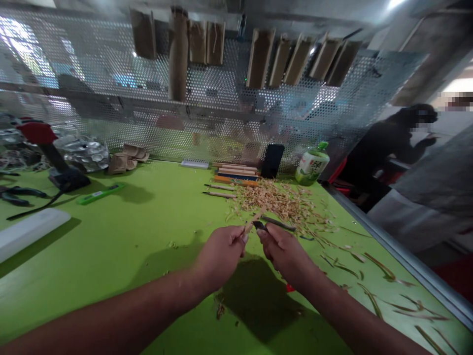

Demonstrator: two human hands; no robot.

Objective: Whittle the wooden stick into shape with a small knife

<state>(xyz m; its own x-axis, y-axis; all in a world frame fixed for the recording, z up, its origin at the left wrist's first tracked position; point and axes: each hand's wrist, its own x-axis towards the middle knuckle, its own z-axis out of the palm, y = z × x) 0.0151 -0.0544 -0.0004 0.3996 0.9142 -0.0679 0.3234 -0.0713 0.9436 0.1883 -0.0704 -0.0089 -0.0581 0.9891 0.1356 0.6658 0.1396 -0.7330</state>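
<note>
My left hand is closed around a thin pale strip of wood, which points up and away from me. My right hand grips a knife with a dark blade; its handle is mostly hidden in my fingers. The blade sits close beside the strip, and I cannot tell whether they touch. Just beyond my hands lies a heap of curly wood shavings. A dark narrow stick rests at the near side of that heap. Below my right wrist shows a small red thing, mostly covered.
Past the shavings stand a dark phone and a green-capped bottle, near stacked wooden strips. Left are a green cutter, pliers and a white case. Peelings lie right; a person sits beyond.
</note>
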